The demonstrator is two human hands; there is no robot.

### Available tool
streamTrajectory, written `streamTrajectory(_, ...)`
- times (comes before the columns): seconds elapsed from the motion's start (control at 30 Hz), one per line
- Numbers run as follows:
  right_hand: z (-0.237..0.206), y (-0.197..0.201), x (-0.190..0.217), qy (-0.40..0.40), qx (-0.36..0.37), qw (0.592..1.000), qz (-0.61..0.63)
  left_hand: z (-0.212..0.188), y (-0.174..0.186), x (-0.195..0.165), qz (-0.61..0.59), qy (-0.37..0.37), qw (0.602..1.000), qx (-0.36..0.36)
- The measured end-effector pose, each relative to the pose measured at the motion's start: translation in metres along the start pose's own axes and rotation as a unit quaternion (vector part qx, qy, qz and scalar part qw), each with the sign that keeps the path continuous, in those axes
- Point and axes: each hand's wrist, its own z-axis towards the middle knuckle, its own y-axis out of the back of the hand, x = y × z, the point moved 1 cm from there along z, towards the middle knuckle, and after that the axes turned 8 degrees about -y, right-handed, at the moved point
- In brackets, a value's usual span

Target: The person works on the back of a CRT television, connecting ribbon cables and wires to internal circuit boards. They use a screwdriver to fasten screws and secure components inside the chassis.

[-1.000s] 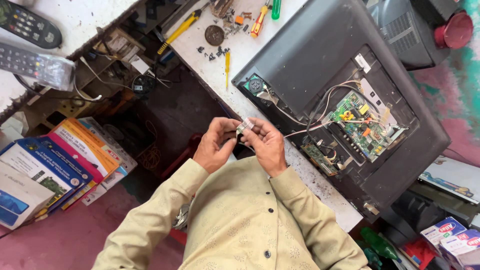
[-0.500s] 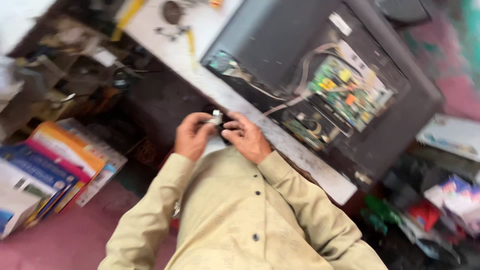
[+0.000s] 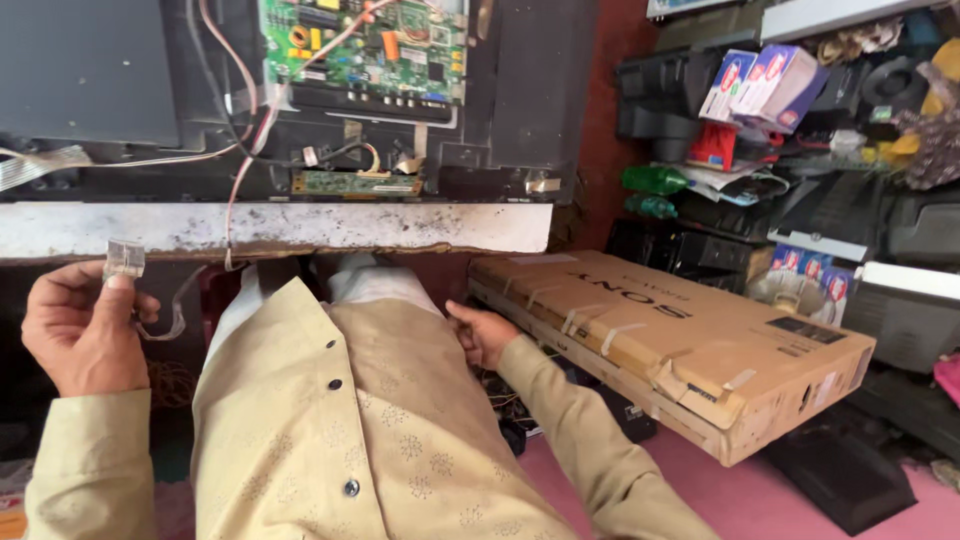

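Head view: left hand (image 3: 85, 335) fingers pinch a small clear plastic connector (image 3: 124, 260); right hand (image 3: 485, 335) loosely curled.

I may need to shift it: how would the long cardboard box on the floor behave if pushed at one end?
The cardboard box is long and flat, so it would probably pivot rather than slide straight. It lies tilted, so it may rock. The taped seams suggest it would stay closed.

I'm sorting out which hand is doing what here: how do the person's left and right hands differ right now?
The left hand is raised near the bench edge, pinching a small clear piece; the right hand is lower, beside the cardboard box, holding nothing I can make out. The left hand shows fully; the right is partly hidden. Both wear beige sleeves.
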Motion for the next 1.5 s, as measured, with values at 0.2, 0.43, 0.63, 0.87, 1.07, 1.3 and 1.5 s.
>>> streamTrajectory(0.2,0.03,-0.007,-0.075,-0.049,-0.066,0.994,-0.072,0.005,-0.033,-0.023,0.049,0.028,0.997,0.051)
streamTrajectory(0.43,0.027,-0.003,-0.098,0.003,-0.035,0.999,0.014,-0.017,-0.121,-0.057,0.107,0.078,0.969,0.209)
streamTrajectory(0.63,-0.047,-0.013,-0.04,0.306,-0.021,0.936,0.174,-0.024,-0.199,-0.077,0.209,-0.036,0.872,0.441)
streamTrajectory(0.87,-0.136,-0.033,0.027,0.493,-0.059,0.855,-0.153,-0.037,-0.257,-0.084,0.191,-0.096,0.809,0.547)
streamTrajectory(1.07,-0.109,0.038,0.044,0.484,0.052,0.873,-0.031,-0.038,-0.26,-0.086,0.279,-0.044,0.787,0.548)
streamTrajectory(1.3,-0.058,0.17,0.07,0.43,0.14,0.853,0.261,-0.035,-0.259,-0.066,0.488,-0.188,0.726,0.447)
streamTrajectory(1.5,-0.009,0.272,0.081,0.368,0.197,0.847,0.33,-0.064,-0.272,-0.038,0.604,-0.257,0.695,0.294)
